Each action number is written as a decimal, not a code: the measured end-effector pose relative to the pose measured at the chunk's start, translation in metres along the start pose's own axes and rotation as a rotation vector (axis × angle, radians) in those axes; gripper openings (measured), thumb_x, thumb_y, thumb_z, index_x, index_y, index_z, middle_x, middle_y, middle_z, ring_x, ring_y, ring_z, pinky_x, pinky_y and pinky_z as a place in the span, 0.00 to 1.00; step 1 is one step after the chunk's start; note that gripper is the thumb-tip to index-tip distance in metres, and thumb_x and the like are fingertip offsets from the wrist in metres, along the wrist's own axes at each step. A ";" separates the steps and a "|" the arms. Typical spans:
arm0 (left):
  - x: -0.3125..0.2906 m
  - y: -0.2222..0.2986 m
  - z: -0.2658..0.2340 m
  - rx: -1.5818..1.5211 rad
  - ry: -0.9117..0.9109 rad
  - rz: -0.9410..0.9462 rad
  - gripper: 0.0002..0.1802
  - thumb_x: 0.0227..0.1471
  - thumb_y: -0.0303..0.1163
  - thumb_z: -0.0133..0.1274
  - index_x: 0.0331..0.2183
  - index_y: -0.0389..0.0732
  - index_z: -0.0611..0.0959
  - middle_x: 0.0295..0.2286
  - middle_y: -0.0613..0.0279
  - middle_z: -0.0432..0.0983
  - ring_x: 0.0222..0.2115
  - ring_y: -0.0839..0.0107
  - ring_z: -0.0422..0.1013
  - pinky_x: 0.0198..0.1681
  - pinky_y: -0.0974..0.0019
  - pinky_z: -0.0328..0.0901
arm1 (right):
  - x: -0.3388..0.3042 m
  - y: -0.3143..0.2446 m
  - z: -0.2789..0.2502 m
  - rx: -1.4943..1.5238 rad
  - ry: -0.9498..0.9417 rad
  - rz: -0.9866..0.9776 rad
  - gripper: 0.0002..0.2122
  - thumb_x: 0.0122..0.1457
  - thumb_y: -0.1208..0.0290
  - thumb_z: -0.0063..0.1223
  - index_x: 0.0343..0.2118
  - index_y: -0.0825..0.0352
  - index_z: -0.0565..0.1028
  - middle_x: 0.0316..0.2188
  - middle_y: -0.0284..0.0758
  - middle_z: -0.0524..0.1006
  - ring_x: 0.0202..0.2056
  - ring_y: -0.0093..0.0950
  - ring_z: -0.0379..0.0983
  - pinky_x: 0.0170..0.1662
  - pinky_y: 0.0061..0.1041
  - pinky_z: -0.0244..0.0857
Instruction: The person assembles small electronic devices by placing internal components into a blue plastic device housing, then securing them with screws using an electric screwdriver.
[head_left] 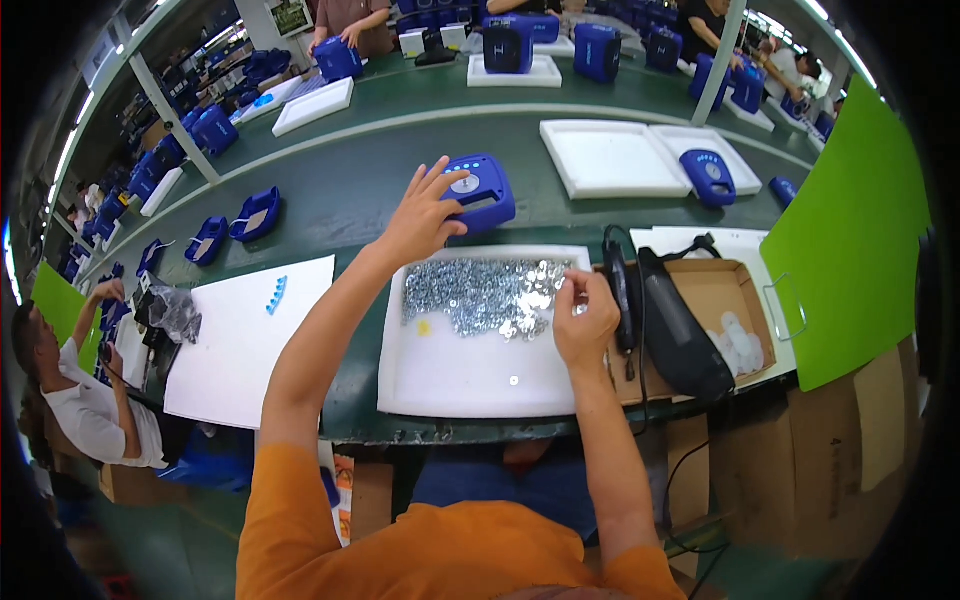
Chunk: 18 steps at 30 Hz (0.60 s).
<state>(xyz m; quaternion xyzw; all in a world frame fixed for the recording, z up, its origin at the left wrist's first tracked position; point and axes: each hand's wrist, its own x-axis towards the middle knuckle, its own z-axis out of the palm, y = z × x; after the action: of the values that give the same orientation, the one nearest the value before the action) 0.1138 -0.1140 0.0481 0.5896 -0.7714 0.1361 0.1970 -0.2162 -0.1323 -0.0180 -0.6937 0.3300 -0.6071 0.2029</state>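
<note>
The left hand [430,208] spreads its fingers wide on the blue case [494,208], just beyond the tray [450,375]; green bench [340,170] stretches either side. The right hand [588,320] pinches narrow at the tray's right rim, its hold unclear. Washers [450,285] crowd the tray's far half. Lamps [856,58] line the room.

We mark loose silvery metal washers [470,290] heaped in the white foam tray [450,375], far half; rounded blue plastic cover [490,190] lies just beyond, dotted face up.
</note>
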 end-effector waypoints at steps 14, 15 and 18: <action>-0.031 0.046 0.028 -0.481 0.312 -0.262 0.16 0.64 0.29 0.68 0.53 0.42 0.91 0.56 0.49 0.86 0.59 0.47 0.81 0.63 0.50 0.75 | -0.005 0.003 0.007 -0.013 -0.074 -0.007 0.04 0.63 0.80 0.65 0.39 0.68 0.84 0.30 0.38 0.83 0.28 0.32 0.81 0.33 0.30 0.75; -0.043 0.061 0.020 -0.503 0.352 -0.227 0.15 0.64 0.30 0.68 0.52 0.41 0.92 0.53 0.50 0.88 0.55 0.50 0.83 0.59 0.53 0.77 | -0.006 0.004 0.010 0.002 -0.051 -0.037 0.04 0.62 0.81 0.65 0.39 0.68 0.85 0.30 0.38 0.83 0.28 0.32 0.81 0.33 0.31 0.75; -0.068 0.091 0.013 -0.665 0.300 -0.344 0.10 0.66 0.29 0.68 0.47 0.37 0.92 0.41 0.56 0.91 0.39 0.66 0.86 0.42 0.64 0.78 | -0.011 0.013 0.003 0.032 -0.115 0.024 0.05 0.65 0.82 0.64 0.42 0.70 0.86 0.33 0.38 0.85 0.30 0.30 0.83 0.33 0.27 0.76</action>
<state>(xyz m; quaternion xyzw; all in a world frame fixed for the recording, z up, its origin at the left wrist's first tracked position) 0.0402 -0.0368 0.0070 0.5877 -0.6261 -0.0714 0.5075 -0.2165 -0.1340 -0.0346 -0.7201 0.3164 -0.5691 0.2397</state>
